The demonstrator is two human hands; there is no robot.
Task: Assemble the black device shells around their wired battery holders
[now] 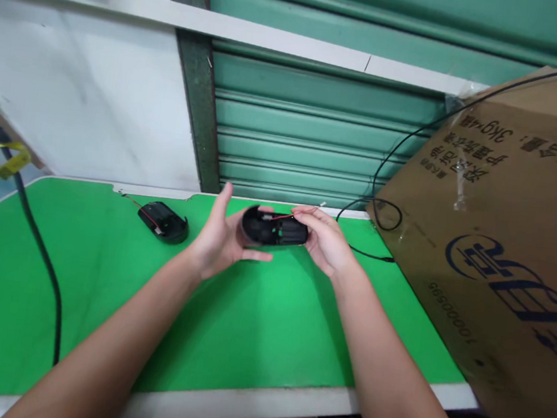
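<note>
Over the green tabletop point(253, 340)'s back edge, our half-open left hand point(219, 239) and pinching right hand point(324, 241) hold a black shell point(288, 231). A carton point(500, 248) reading "3kg" covers the right edge.

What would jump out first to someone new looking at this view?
Probably the bright green tabletop across the middle, with both hands, left and right, holding a black plastic shell with a red wire above it. Next, the big printed cardboard box looming on the right, its lettering upside down. A similar black shell lies on the green, left of the hands.
</note>
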